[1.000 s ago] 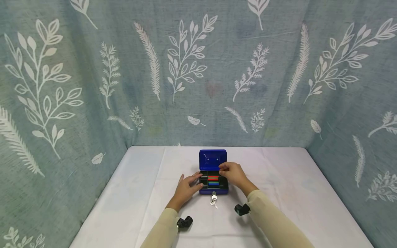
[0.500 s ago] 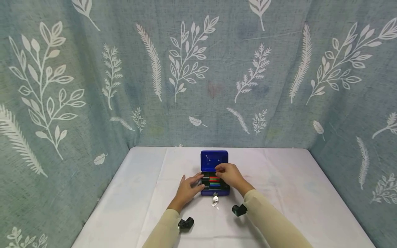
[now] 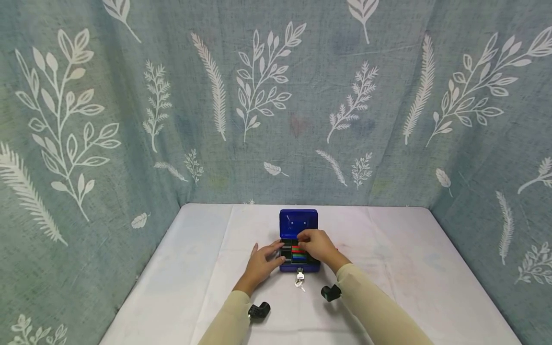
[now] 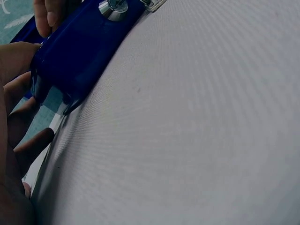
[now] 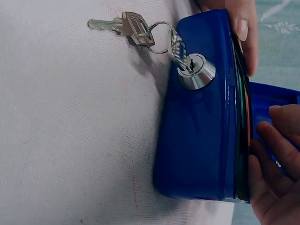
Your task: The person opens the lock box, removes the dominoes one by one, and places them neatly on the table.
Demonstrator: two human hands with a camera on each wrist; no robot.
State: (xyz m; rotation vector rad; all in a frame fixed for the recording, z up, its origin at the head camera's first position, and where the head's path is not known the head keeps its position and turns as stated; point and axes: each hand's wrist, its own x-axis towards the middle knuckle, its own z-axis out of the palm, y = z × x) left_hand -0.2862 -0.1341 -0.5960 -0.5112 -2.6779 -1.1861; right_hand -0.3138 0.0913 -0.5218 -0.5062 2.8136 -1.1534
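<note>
A blue cash box (image 3: 299, 268) stands on the table with its lid (image 3: 298, 223) raised at the back. Red, green and blue strips (image 3: 298, 257) show in its black tray (image 3: 286, 253). My left hand (image 3: 260, 264) rests against the box's left side, thumb and forefinger on the rim; the left wrist view shows other fingers (image 4: 21, 119) along the side wall. My right hand (image 3: 319, 245) is over the tray's right half, fingers bent down towards the compartments. Whether it pinches anything is hidden. One key (image 5: 178, 49) sits in the front lock (image 5: 199, 74); a second key (image 5: 133, 28) hangs from its ring.
White cloth (image 3: 379, 287) covers the table, and a patterned grey-green curtain (image 3: 276, 158) surrounds its back and sides. Black wrist cameras (image 3: 259, 310) sit at both cuffs. The raised lid stands just behind the right fingers.
My right hand has shifted left from the tray's right edge to over its middle, covering part of the red strips. The left hand stays at the box's left side.
</note>
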